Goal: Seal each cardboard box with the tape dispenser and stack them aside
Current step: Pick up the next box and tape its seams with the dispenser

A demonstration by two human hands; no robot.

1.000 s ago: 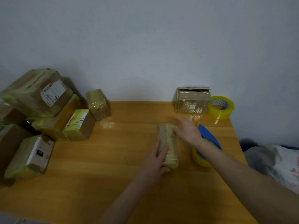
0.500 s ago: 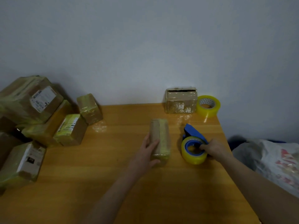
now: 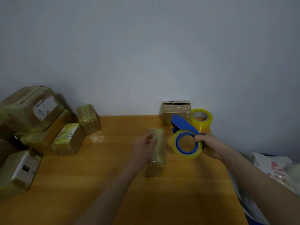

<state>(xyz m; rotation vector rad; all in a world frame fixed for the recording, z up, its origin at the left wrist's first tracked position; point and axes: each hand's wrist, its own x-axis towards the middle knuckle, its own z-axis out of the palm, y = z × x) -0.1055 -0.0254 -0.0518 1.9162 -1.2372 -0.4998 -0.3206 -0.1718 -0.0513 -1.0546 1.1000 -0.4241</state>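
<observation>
A narrow taped cardboard box (image 3: 158, 153) lies lengthwise in the middle of the wooden table (image 3: 100, 179). My left hand (image 3: 143, 147) hovers beside its left side with fingers loosely curled, holding nothing. My right hand (image 3: 209, 146) grips the blue tape dispenser (image 3: 185, 137) with its yellow tape roll, lifted just right of the box. Another small box (image 3: 176, 112) stands at the back against the wall.
Several taped boxes are piled at the left, among them a large labelled one (image 3: 30, 108) and a small one (image 3: 88, 118). A spare yellow tape roll (image 3: 201, 119) sits at the back right. A plastic bag (image 3: 272, 172) lies off the table's right edge.
My right hand has taken the dispenser and lifted it off the table. My left hand has come off the narrow box and now hovers beside it.
</observation>
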